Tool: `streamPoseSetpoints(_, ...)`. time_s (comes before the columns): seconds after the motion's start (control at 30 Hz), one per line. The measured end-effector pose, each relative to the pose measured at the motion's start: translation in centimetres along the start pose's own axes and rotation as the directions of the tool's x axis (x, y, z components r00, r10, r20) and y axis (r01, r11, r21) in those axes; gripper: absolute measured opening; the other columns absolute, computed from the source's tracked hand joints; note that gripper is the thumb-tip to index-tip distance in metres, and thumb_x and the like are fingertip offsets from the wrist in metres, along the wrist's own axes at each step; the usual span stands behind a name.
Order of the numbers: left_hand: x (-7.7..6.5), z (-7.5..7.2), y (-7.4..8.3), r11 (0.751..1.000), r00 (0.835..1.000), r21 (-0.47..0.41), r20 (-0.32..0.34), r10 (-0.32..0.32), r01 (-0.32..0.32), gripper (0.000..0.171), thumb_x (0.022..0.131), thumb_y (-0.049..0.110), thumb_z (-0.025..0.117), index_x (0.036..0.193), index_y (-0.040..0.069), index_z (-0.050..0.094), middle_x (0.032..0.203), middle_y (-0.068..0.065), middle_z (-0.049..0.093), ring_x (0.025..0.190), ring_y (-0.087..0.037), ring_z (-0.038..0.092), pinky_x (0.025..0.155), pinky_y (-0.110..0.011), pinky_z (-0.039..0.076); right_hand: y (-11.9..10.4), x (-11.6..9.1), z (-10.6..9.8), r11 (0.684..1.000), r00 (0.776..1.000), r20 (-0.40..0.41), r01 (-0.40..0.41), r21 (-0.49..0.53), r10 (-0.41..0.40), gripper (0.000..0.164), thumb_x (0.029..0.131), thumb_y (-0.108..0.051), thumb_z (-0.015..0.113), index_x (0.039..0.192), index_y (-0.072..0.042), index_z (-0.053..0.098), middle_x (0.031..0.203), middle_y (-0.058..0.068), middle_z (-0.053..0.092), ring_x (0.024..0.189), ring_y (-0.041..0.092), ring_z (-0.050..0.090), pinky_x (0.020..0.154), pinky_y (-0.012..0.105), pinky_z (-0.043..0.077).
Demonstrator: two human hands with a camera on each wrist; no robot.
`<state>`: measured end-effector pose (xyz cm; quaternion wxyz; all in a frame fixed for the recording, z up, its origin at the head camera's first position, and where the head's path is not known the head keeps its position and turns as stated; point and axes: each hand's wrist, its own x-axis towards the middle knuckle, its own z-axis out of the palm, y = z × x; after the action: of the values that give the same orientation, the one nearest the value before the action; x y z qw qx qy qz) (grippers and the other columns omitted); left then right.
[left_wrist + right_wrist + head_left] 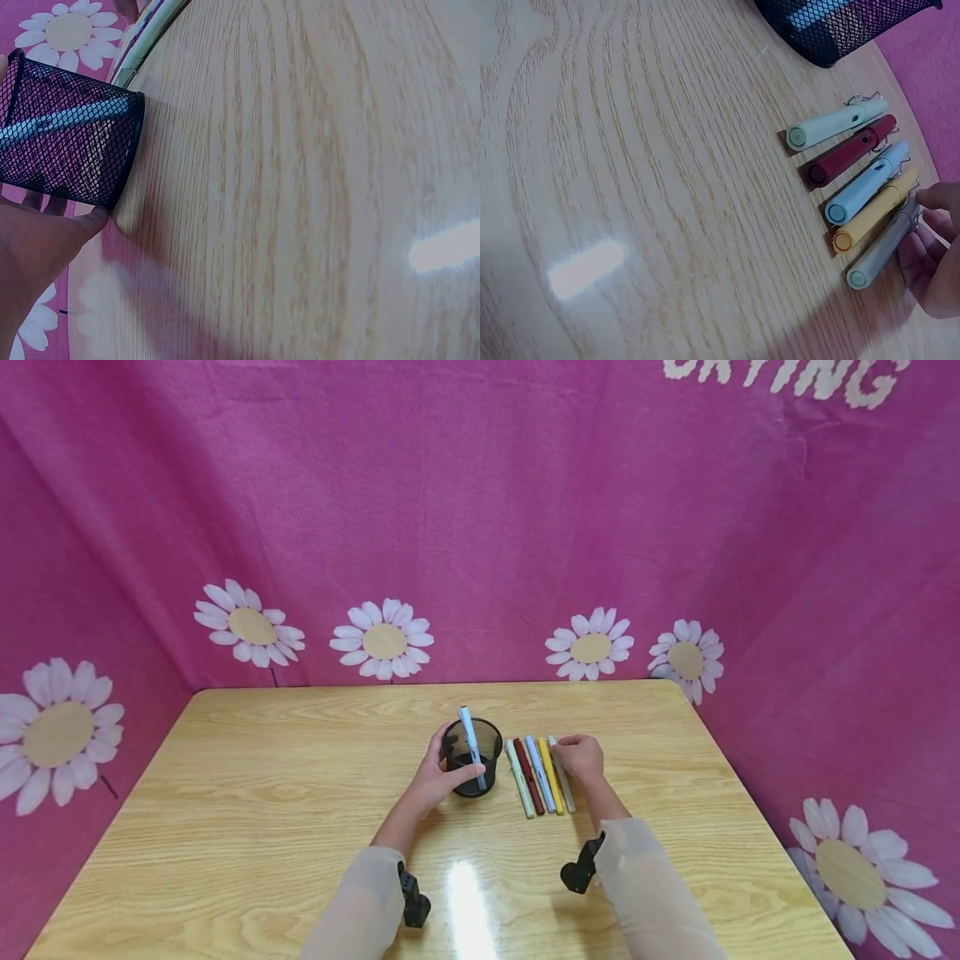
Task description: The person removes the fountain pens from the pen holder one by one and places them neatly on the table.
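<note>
My left hand (441, 778) holds a black mesh pen cup (75, 157) upright on the table, thumb toward its near side and fingers round the left. A light blue pen (470, 735) leans inside the cup, its top above the rim. Right of the cup lies a row of pens: pale green (836, 125), dark red (851, 154), light blue (868, 184) and yellow (877, 210). At the row's right end, my right hand (583, 758) pinches the clip end of a grey pen (885, 246) between thumb and fingers; its near end lies beside the yellow one.
All of this sits on a light wood-grain table (247, 810). A pink cloth (480, 527) printed with white daisies hangs behind and at both sides. Small black cameras are strapped at both wrists, and a bright light reflection shows on the tabletop near the front.
</note>
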<state>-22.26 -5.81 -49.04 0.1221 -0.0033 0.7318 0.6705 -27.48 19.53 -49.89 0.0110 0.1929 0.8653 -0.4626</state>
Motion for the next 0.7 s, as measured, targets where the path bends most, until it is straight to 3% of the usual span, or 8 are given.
streamPoseSetpoints(0.1, 0.0, 0.0, 0.0, 1.0, 1.0, -0.004, -0.002, 0.003, -0.003, 0.091, 0.08, 0.028, 0.075, 0.149, 0.031, 0.015, 0.155, -0.015, 0.018, 0.14, -0.039, 0.023, 0.108, -0.054, 0.032, 0.0, -0.2, -0.1, 1.0, 1.0, 0.007, -0.01, -0.006, 0.01, 0.026, 0.084, -0.017, 0.064, 0.1, 0.002, 0.066, 0.103, 0.019, 0.064, 0.084, 0.021, 0.057, 0.062, 0.024, 0.049)
streamPoseSetpoints(0.27, -0.1, 0.1, 0.1, 1.0, 1.0, -0.011, -0.001, 0.008, -0.008, 0.09, 0.08, 0.025, 0.074, 0.148, 0.031, 0.016, 0.155, -0.015, 0.018, 0.14, -0.039, 0.023, 0.107, -0.053, 0.032, -0.3, -0.4, -0.9, 1.0, 1.0, 0.021, 0.003, -0.015, -0.003, 0.028, 0.087, -0.019, 0.063, 0.104, 0.003, 0.065, 0.1, 0.018, 0.064, 0.077, 0.017, 0.056, 0.057, 0.019, 0.046)
streamPoseSetpoints(0.5, -0.1, 0.0, 0.1, 1.0, 1.0, -0.004, -0.004, 0.009, -0.009, 0.09, 0.078, 0.029, 0.076, 0.147, 0.033, 0.018, 0.155, -0.014, 0.018, 0.14, -0.039, 0.023, 0.107, -0.054, 0.032, -1.1, 0.0, -1.6, 0.997, 0.998, 0.049, 0.044, 0.061, -0.047, 0.03, 0.087, -0.02, 0.063, 0.106, 0.003, 0.064, 0.087, 0.015, 0.066, 0.067, 0.015, 0.059, 0.058, 0.025, 0.051)
streamPoseSetpoints(0.7, 0.0, 0.1, 0.1, 1.0, 1.0, -0.002, -0.001, 0.014, -0.014, 0.092, 0.078, 0.029, 0.076, 0.149, 0.029, 0.016, 0.155, -0.013, 0.018, 0.141, -0.039, 0.021, 0.108, -0.055, 0.031, -2.3, -0.2, -1.7, 0.993, 0.993, 0.071, 0.093, 0.071, -0.098, 0.03, 0.087, -0.017, 0.063, 0.108, 0.003, 0.064, 0.094, 0.014, 0.065, 0.062, 0.009, 0.054, 0.057, 0.023, 0.048)
